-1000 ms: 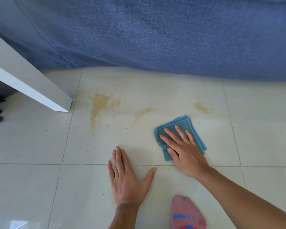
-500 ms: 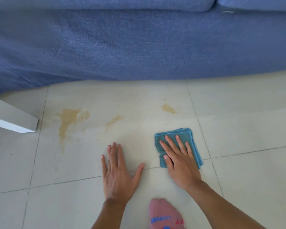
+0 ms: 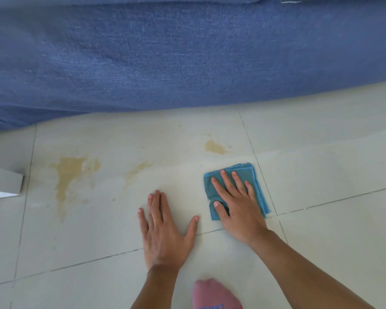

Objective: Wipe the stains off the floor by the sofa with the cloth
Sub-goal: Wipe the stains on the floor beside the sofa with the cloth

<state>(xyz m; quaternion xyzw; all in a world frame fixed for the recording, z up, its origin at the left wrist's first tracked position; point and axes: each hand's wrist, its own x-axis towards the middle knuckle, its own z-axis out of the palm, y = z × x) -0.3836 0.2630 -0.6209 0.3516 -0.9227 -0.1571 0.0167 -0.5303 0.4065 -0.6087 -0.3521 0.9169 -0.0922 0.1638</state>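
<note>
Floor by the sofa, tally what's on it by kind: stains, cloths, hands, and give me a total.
Stains: 3, a large one, a faint one, a small one
Cloths: 1, blue cloth under the right hand
Hands: 2, the right hand and the left hand, which lies flat on the tile
Total: 6

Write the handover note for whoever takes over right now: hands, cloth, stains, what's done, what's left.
Right hand: flat, pressing the folded blue cloth to the floor.
Left hand: flat on bare tile, bracing, empty.
Stains: big one far left, faint streak in the middle, small spot just beyond the cloth, near the sofa.
Done: none of the three wiped.
Left: wipe all three.
</note>
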